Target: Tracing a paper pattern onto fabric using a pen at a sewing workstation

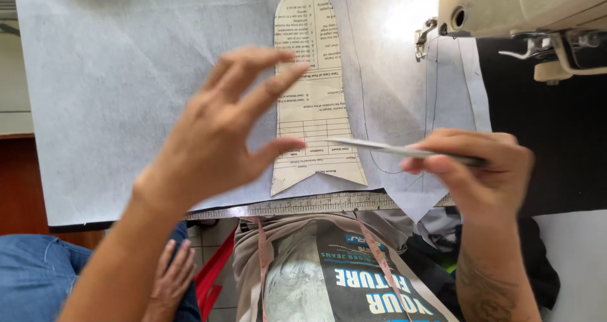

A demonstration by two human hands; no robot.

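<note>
In the head view, the left hand hovers above the sheet of pale fabric with its fingers spread and slightly curled, gripping nothing; it is blurred, and whether the fingertips touch the paper pattern piece beneath them cannot be told. That pattern is a long card shape with a rounded top and a notched bottom, printed on its face, lying flat on the fabric near the middle of the near edge of the tabletop, its rounded end pointing toward the far edge. The right hand has its fingers pinched together on a thin pen-like marker, whose tip reaches to just beside the pattern's right lower edge. Faint traced outlines show on the fabric to the pattern's right. A ruler lies along the fabric's near edge, and a sewing machine stands at the far right corner. Another person's hand rests on a denim-clad knee at lower left, apart from the work. The pattern looks light, thin and fairly stiff, likely to slide on the soft, limp fabric, so it is probably best pressed flat with spread fingers over its middle rather than lifted by an edge.
</note>
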